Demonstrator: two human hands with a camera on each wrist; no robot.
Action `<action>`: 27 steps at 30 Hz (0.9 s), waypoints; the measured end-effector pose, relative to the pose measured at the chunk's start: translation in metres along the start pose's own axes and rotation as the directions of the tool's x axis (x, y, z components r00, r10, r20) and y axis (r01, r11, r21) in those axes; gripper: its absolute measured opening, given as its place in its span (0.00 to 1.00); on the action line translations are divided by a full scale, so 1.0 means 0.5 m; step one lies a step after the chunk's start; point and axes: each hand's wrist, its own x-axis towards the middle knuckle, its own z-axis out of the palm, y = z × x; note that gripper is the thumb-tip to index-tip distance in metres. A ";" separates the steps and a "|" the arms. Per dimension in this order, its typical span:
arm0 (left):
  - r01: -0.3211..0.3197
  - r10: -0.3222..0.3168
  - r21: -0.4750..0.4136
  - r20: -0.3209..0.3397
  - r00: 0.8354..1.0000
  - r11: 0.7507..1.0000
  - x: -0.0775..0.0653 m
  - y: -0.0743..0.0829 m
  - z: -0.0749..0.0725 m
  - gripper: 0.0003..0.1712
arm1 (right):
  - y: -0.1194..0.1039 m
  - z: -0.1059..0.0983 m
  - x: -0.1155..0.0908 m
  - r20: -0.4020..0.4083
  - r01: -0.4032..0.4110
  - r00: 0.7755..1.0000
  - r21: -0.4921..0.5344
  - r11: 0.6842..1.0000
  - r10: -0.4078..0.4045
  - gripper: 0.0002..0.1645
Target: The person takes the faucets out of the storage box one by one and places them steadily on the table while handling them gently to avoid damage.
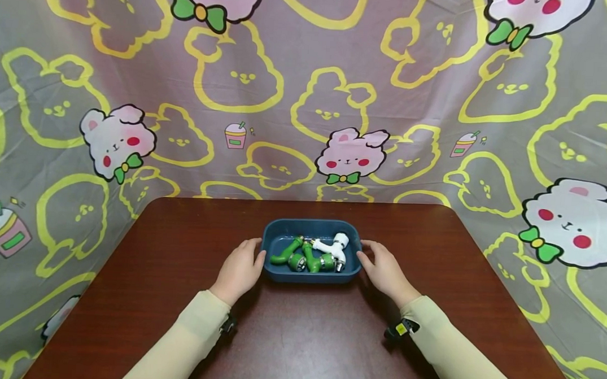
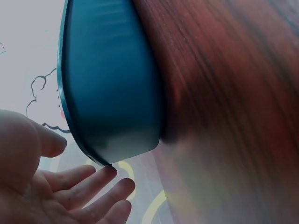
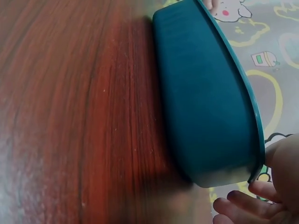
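Observation:
A dark blue rectangular basin (image 1: 312, 279) sits on the table, holding two green taps and one white tap. One green tap (image 1: 281, 260) lies at the left, the other green tap (image 1: 308, 252) in the middle, and the white tap (image 1: 336, 249) at the right. My left hand (image 1: 236, 271) is at the basin's left end, fingers loosely extended, with fingertips right at the rim in the left wrist view. At the right end, my right hand (image 1: 388, 272) has its thumb and fingers close against the rim, fingers relaxed.
The brown wooden table (image 1: 297, 336) extends around the basin, its far edge just behind. A patterned cloth (image 1: 287, 87) with cartoon animals hangs at the back and both sides. Dark straps with small devices (image 1: 401, 328) circle both wrists.

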 end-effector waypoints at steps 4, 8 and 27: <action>-0.013 0.013 -0.005 0.002 1.000 1.000 0.002 -0.004 0.006 0.24 | 0.004 0.003 0.003 0.003 -0.006 1.000 0.030 1.000 0.006 0.26; -0.018 0.018 -0.014 0.006 1.000 1.000 0.004 -0.005 0.011 0.24 | 0.007 0.006 0.003 -0.003 -0.007 1.000 0.058 0.998 0.008 0.25; -0.018 0.019 -0.034 0.026 0.999 0.999 0.003 -0.007 0.015 0.25 | -0.003 0.005 -0.003 0.011 -0.030 1.000 0.079 0.996 0.029 0.24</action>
